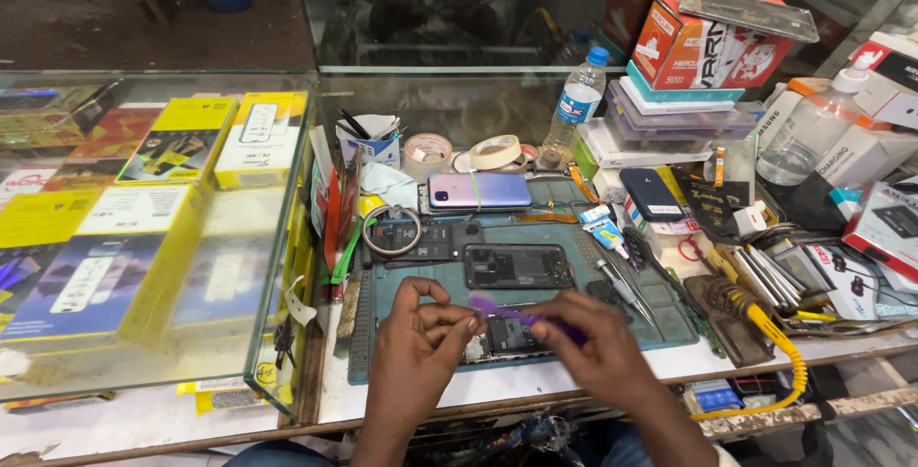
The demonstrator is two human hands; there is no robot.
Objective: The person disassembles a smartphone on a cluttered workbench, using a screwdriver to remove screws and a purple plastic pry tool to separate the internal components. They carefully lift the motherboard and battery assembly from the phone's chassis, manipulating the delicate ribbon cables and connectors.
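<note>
Working over an opened smartphone (pixel 505 336) that lies on the teal repair mat (pixel 669 319) near the bench's front edge, partly hidden beneath both hands. The left hand (pixel 421 333) has its fingers curled, thumb and forefinger pinched close at the phone's left end; what they grip, if anything, cannot be told. The right hand (pixel 598 347) is closed around a purple pry tool (pixel 521 314), whose blurred tip points left toward the left fingertips. A second phone frame (pixel 517 266) with its back removed lies just behind, and a lilac phone (pixel 478 191) rests further back beside rolls of tape (pixel 494 152). Tweezers and screwdrivers (pixel 622 285) lie just right of the hands.

Judgement: the prying is best done with the tool held shallow against the housing edge, the left hand bracing the phone flat on the mat, and pressure kept light to spare the exposed internals and any flex cable.
</note>
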